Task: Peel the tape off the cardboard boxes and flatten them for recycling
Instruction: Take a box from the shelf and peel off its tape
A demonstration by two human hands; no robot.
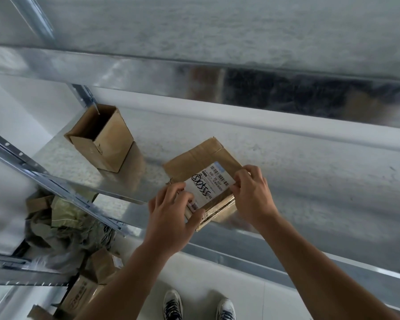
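- The taped box (194, 158) lies flat on the metal shelf (310, 181), close to the front edge. Its near corner sticks out past the edge.
- My left hand (171, 211) holds that near corner, with the fingers curled on top and the thumb on the side.
- My right hand (252, 192) pinches the box's right edge, just where the white label (209, 183) ends. I cannot tell if the fingers have caught a bit of tape or only the cardboard.
- If I pull too fast, I think the tape (217, 210) could rip into small bits, or tear the cardboard with it.
- The box hangs over the edge. If my left hand lets go, it could tip off and fall.
- I might peel the label and not the tape, since they sit so close.
- An open box (106, 139) stands upright farther left on the shelf, well apart. It is not flat yet.
- Below on the left is a pile of crumpled scraps (62, 225), with more boxes (102, 266) beside it on the floor.
- My shoes (173, 306) are right under the shelf edge, so a dropped box could land by them.
- The shelf beam (148, 72) above leaves little room to lift the box high.
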